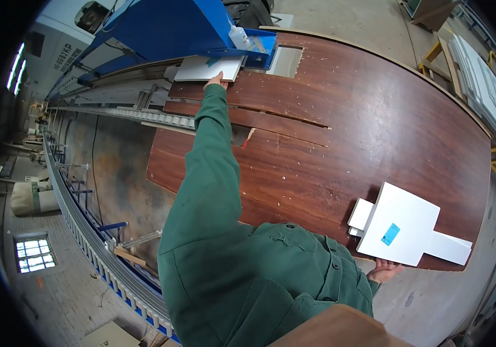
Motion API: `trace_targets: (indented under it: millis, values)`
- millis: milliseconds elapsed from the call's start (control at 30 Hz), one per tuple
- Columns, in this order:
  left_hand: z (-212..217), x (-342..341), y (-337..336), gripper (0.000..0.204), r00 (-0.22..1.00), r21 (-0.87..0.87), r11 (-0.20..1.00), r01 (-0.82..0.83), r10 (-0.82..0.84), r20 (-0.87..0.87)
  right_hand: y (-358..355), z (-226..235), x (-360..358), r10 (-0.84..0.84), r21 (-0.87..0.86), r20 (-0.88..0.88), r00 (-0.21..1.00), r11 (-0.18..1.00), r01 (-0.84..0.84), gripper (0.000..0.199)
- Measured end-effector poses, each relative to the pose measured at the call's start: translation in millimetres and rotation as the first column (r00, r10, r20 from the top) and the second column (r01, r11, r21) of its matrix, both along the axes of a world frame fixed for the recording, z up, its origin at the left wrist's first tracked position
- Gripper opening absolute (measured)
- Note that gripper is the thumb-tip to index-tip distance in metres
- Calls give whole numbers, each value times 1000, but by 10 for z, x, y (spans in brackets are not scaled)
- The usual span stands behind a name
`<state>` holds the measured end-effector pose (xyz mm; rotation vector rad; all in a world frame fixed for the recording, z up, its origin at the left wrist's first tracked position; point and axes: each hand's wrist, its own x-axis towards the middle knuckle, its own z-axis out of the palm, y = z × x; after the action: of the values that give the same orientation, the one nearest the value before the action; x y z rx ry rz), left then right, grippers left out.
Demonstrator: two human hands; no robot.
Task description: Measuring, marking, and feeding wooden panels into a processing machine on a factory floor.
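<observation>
My left hand reaches far forward and is closed on the near edge of a white panel, with a finger on its top face. That panel lies at the blue machine, and a small blue-green label shows on it. Low at the right, my right hand is beside the table's near edge. Its fingers are apart and meet the lower edge of a second white panel, which carries a blue label. This panel lies over narrower white pieces that stick out at its sides.
The brown wood-grain table has slots, a cutout and scattered chips. A white bottle stands on the blue machine. A roller conveyor curves along the left. White panels are stacked at the far right.
</observation>
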<state>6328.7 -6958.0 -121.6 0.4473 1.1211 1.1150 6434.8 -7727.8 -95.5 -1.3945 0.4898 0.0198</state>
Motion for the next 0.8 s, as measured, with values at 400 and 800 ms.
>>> trace_targets:
  millis: [400, 800]
  values:
    - [547, -271, -2086, 34, 897, 201, 938, 282, -332, 293, 184, 1185, 419, -86, -227, 565, 821, 940, 255, 42]
    - [1249, -304, -4708, 50, 569, 235, 687, 688, -711, 414, 2124, 1225, -281, 618, 274, 325, 716, 663, -697, 43]
